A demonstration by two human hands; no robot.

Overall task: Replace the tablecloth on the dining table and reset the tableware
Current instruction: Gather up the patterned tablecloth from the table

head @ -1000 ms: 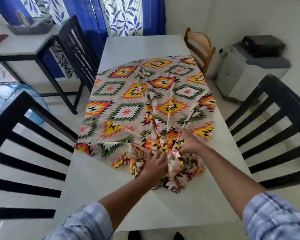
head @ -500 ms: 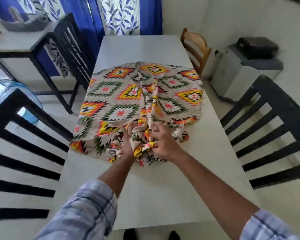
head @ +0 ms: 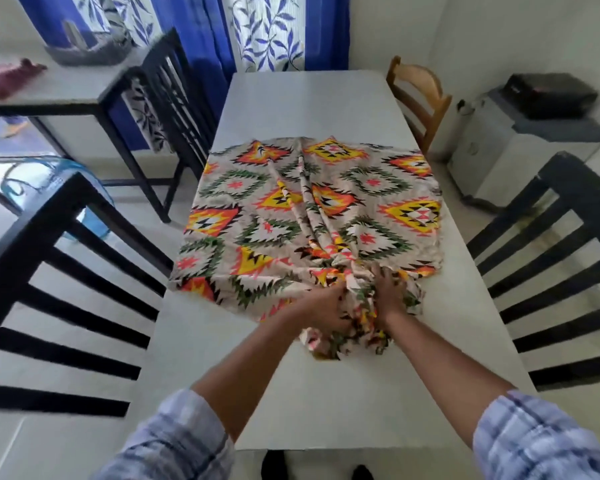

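A patterned tablecloth (head: 291,209) with orange, yellow and green diamonds lies across the middle of the white dining table (head: 309,98). Its near edge is bunched into a crumpled heap. My left hand (head: 326,306) grips the bunched cloth on the left of the heap. Just to the right of it, my right hand (head: 388,292) clutches the gathered folds. The far part of the table is bare, and so is the near end. No tableware is in view.
Black slatted chairs stand at the left (head: 49,271), right (head: 561,258) and back left (head: 174,98). A wooden chair (head: 420,95) is at the far right. A side table (head: 49,95) carries a tray and red cloth. A grey cabinet (head: 520,150) stands on the right.
Both hands have kept gathering the cloth's near edge toward me. The far edge has slid nearer, leaving more bare table at the far end.
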